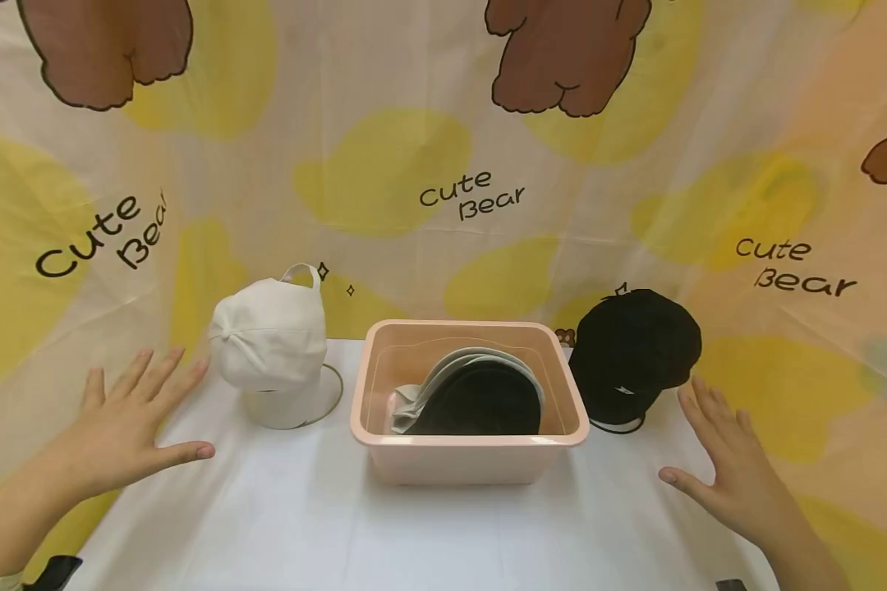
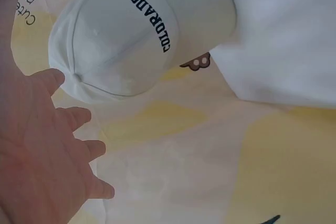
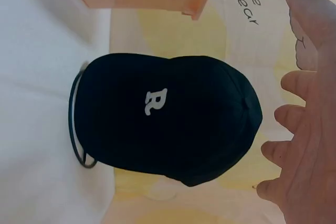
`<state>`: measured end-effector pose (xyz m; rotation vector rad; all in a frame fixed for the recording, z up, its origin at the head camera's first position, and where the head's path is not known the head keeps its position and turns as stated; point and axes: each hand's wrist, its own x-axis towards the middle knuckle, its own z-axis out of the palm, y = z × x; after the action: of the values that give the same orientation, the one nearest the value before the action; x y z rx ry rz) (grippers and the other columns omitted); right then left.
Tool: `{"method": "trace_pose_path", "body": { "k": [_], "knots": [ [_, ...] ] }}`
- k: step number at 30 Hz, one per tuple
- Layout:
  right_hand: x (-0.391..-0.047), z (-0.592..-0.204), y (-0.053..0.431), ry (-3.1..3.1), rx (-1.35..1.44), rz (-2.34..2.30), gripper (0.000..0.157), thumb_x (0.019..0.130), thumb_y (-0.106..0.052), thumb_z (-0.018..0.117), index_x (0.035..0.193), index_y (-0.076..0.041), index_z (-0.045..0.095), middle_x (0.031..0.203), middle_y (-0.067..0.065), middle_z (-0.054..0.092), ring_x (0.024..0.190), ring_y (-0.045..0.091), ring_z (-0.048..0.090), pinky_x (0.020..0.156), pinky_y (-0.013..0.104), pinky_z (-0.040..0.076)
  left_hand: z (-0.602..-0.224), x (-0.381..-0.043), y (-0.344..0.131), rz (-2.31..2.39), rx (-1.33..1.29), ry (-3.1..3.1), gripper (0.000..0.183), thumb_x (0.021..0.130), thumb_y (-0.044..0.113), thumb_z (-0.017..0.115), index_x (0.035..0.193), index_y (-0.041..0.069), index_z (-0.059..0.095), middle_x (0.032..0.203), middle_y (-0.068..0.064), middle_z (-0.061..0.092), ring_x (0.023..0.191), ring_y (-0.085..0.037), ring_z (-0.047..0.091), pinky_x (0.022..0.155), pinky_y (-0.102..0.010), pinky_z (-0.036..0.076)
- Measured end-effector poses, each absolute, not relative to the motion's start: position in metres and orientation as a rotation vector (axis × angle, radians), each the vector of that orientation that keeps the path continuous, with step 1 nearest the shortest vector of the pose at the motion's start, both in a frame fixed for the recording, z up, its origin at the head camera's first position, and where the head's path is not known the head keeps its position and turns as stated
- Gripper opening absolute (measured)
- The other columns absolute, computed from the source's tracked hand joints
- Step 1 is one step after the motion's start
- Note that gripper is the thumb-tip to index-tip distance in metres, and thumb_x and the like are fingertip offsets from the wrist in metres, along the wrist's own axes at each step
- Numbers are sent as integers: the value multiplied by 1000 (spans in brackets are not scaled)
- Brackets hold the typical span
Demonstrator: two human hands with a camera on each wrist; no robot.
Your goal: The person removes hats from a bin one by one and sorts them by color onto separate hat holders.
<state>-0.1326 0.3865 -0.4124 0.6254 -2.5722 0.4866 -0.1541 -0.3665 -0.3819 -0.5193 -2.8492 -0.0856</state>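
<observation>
Head view: white cap [image 1: 269, 336] just right of left hand [image 1: 121, 431], fingers spread; COLORADO lettering per left wrist. Black cap [image 1: 631, 353], white R per right wrist, just left of right hand [image 1: 732, 468], fingers straight, thumb out; fingertip contact unclear. Pink bin [image 1: 458, 465] between hands, black and whitish caps [image 1: 480, 402] inside. White bench [image 1: 443, 542] below, Cute Bear cloth [image 1: 414, 275] beyond hands.

Left grip [image 1: 124, 433]: bare, fingers [image 1: 181, 388] extended and spread, thumb [image 1: 181, 454] pointing inward; left forearm [image 1: 18, 529] enters at lower left of the head view. Right grip [image 1: 734, 476]: bare, fingers extended, less widely spread, thumb pointing inward; right forearm [image 1: 806, 548] enters at lower right.
</observation>
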Motion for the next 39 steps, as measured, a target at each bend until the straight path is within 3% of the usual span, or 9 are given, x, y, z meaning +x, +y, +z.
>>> {"method": "trace_pose_path", "body": {
  "k": [6, 14, 17, 25, 29, 30, 33, 36, 39],
  "knots": [
    [-135, -415, 377, -2561, 681, 614, 113, 72, -30, 91, 163, -10, 27, 172, 15, 10, 160, 22, 1, 125, 64, -7, -376, -155, -366, -149, -531, -2866, 115, 81, 61, 79, 167, 26, 10, 172, -19, 4, 155, -48, -11, 108, -75, -28],
    [-139, -418, 367, -2533, 692, 652, 113, 68, -24, 93, 162, -11, 31, 171, 11, 19, 160, 18, 7, 128, 26, -2, -368, -160, -357, -392, -603, -2872, 111, 84, 48, 82, 167, 24, 12, 172, -17, 8, 150, -61, 7, 109, -83, -16],
    [-140, -420, 363, -2537, 684, 715, 112, 69, -21, 93, 162, -12, 31, 170, 14, 21, 159, 15, 7, 125, 25, 3, -365, -165, -350, -377, -608, -2859, 112, 82, 49, 83, 166, 24, 14, 172, -15, 8, 151, -59, 8, 111, -82, -14],
    [-142, -420, 354, -2563, 650, 894, 110, 74, -17, 91, 164, -17, 27, 172, 8, 15, 159, 11, 5, 123, 66, 9, -349, -178, -336, -324, -673, -2830, 117, 78, 53, 85, 166, 24, 15, 171, -18, 13, 151, -57, 13, 113, -82, -9],
    [-144, -420, 352, -2572, 640, 920, 110, 74, -18, 91, 164, -19, 26, 173, 5, 14, 159, 9, 5, 117, 77, 13, -340, -184, -328, -342, -719, -2804, 118, 75, 54, 86, 166, 24, 17, 170, -17, 17, 152, -53, 14, 115, -81, -6],
    [-144, -420, 351, -2573, 640, 924, 111, 75, -18, 91, 164, -20, 26, 173, 4, 14, 158, 9, 5, 119, 74, 14, -338, -185, -325, -355, -724, -2802, 118, 75, 53, 87, 166, 24, 18, 170, -17, 18, 153, -51, 14, 115, -80, -6],
    [-145, -420, 350, -2570, 645, 917, 111, 75, -16, 90, 164, -19, 25, 173, 6, 15, 159, 11, 8, 126, 42, 17, -332, -189, -317, -391, -738, -2798, 117, 74, 52, 88, 165, 23, 21, 169, -18, 20, 154, -48, 13, 117, -79, 0],
    [-147, -420, 349, -2567, 653, 909, 111, 75, -14, 90, 164, -19, 24, 172, 7, 16, 158, 10, 11, 116, 13, 15, -325, -195, -309, -422, -758, -2782, 115, 74, 50, 89, 164, 22, 24, 168, -19, 23, 153, -49, 16, 118, -77, 9],
    [-151, -420, 348, -2561, 659, 921, 111, 75, -13, 90, 164, -19, 24, 172, 8, 17, 158, 10, 12, 112, 6, 15, -319, -201, -302, -442, -802, -2750, 114, 74, 48, 90, 164, 19, 26, 167, -20, 26, 151, -52, 20, 120, -73, 13]
  ]
}}
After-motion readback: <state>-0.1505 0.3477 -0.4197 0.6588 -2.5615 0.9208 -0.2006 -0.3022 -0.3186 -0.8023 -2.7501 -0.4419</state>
